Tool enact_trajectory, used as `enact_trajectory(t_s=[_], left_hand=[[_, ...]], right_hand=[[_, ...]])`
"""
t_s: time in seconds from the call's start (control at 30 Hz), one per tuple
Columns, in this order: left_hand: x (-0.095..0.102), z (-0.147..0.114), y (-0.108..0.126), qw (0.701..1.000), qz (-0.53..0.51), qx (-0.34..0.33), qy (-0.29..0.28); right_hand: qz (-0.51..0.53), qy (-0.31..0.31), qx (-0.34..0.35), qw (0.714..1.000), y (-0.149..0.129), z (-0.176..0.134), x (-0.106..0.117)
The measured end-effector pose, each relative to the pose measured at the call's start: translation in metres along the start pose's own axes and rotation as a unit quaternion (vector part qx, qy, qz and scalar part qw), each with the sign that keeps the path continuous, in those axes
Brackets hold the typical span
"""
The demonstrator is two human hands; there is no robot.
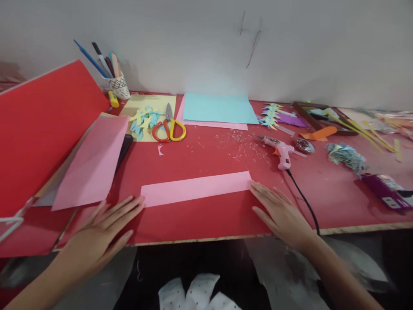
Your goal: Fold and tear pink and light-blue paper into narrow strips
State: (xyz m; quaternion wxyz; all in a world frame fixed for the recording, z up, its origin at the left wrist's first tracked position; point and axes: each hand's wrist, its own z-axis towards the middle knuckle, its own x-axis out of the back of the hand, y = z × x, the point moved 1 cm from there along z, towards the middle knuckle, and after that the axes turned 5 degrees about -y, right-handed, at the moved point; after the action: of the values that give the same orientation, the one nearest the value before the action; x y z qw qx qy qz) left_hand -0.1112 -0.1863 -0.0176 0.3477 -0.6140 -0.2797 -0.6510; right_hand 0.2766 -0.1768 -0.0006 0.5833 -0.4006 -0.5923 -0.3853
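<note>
Framing pink strip (196, 189) near front edge of table (200, 224): left hand (101, 230), right hand (281, 214) touching opposite ends, fingers extended, grasping nothing. Strip looks cut, lies flat; any gluing seems undone.

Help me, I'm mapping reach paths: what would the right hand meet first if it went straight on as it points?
Most likely the pink paper strip: the right hand points forward and leftward, its fingertips at the strip's right end. Whether they touch it is hard to tell.
</note>
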Motion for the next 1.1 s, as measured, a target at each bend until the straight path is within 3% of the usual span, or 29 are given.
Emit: enact_trajectory(t_s=[0.1,0.2,0.33,0.4,0.53,0.73,0.87,0.97,1.1], left_hand=[[0.004,-0.002,-0.002,1.0,0.003,0.003,0.012],[0.011,0.011,-0.001,1.0,-0.006,0.017,0.025],[0.019,0.048,0.013,0.998,-0.053,0.035,0.003],[0.021,0.068,0.025,0.994,-0.098,0.032,-0.041],[0.022,0.099,0.041,0.995,-0.094,-0.002,-0.04],[0.023,0.113,0.045,0.998,0.029,-0.064,-0.002],[0.032,0.118,0.042,0.992,0.081,-0.064,0.07],[0.047,0.126,0.037,0.99,0.036,-0.064,0.117],[0.068,0.129,0.031,0.986,-0.13,-0.036,0.097]], right_hand=[[-0.017,0.015,-0.015,1.0,-0.009,0.013,0.013],[0.005,0.021,0.029,0.999,-0.026,0.036,0.02],[0.075,-0.06,0.145,0.985,-0.06,0.071,0.019],[0.067,-0.066,0.165,0.982,-0.073,0.084,0.018],[-0.006,-0.044,0.199,0.979,-0.082,0.098,0.017],[-0.126,0.051,0.269,0.953,-0.077,0.1,0.012],[-0.107,0.107,0.241,0.959,-0.081,0.106,0.017],[-0.034,0.199,0.229,0.952,-0.088,0.112,0.031],[0.042,0.291,0.232,0.927,-0.093,0.113,0.054]])
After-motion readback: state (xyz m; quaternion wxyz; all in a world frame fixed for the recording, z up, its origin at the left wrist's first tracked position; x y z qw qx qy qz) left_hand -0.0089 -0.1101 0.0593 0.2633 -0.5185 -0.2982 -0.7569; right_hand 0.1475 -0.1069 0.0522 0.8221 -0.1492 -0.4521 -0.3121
